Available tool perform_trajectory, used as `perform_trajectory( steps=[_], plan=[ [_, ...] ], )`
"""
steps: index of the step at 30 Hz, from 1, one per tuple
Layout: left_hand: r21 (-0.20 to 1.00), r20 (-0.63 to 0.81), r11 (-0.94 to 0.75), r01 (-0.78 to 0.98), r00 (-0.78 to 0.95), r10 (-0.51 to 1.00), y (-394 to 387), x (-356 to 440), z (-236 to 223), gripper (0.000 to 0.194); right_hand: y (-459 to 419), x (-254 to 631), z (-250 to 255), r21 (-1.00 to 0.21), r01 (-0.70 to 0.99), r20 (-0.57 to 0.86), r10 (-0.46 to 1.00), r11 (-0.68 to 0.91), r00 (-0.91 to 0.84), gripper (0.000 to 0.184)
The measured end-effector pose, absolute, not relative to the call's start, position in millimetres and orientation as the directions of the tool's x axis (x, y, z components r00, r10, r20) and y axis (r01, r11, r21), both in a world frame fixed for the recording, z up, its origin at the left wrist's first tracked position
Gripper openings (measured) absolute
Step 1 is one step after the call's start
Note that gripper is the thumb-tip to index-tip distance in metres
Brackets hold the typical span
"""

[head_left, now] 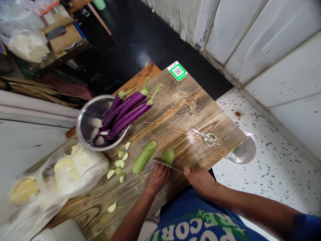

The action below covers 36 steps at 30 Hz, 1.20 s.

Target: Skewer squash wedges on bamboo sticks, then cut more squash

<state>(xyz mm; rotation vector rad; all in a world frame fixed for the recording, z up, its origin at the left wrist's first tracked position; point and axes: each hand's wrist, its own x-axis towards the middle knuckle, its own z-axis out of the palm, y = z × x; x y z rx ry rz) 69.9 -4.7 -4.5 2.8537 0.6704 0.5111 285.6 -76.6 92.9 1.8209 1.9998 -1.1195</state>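
My right hand (201, 181) is closed around the handle of a kitchen knife (173, 165), whose blade points left across the near side of a cut zucchini piece (168, 155). Thin slice lines show on that piece. Bent fingers of my left hand (158, 175) press close against the blade's near side, gripping the zucchini, which they partly hide. Just left lies a larger zucchini piece (144, 157), pale green and uncut along its length. Several small zucchini chunks (119, 163) are scattered farther left, and a single slice (111, 208) rests nearer me.
A steel bowl (82, 125) holds several purple eggplants (132, 108), their stems sticking out over the wooden table (180, 107). Scissors (207, 137) lie to the right. A plastic bag of pale vegetables (75, 167) is at left; a lined bin (243, 150) stands beyond the right edge.
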Motion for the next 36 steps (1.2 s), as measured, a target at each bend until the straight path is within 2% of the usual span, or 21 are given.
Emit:
perform_trajectory(
  steps=[6, 12, 20, 28, 34, 36],
  plan=[
    [0.269, 0.263, -0.864, 0.426, 0.830, 0.492, -5.5, 71.8, -0.7, 0.037, -76.6, 283.3, 77.2, -0.344, 0.935, -0.655, 0.736, -0.087, -0.172, 0.019],
    [0.254, 0.299, -0.862, 0.439, 0.812, 0.502, -6.3, 72.3, -0.8, 0.035, -77.5, 284.7, 83.5, -0.389, 0.916, -0.626, 0.757, -0.095, -0.188, 0.020],
    [0.227, 0.339, -0.875, 0.428, 0.807, 0.483, -6.7, 71.5, 1.9, 0.015, -80.3, 278.9, 101.3, -0.385, 0.919, -0.613, 0.768, -0.084, -0.187, 0.021],
    [0.242, 0.345, -0.879, 0.410, 0.811, 0.473, -6.4, 70.4, 0.6, 0.014, -82.1, 274.9, 98.3, -0.362, 0.927, -0.615, 0.773, -0.101, -0.156, 0.018],
    [0.259, 0.356, -0.876, 0.407, 0.803, 0.478, -6.8, 70.9, 4.1, 0.028, -79.6, 274.2, 82.2, -0.323, 0.940, -0.664, 0.734, -0.110, -0.143, 0.019],
    [0.264, 0.296, -0.870, 0.417, 0.823, 0.485, -7.8, 66.8, 6.0, 0.033, -78.8, 274.3, 78.9, -0.317, 0.942, -0.673, 0.725, -0.105, -0.146, 0.019]
  ],
)
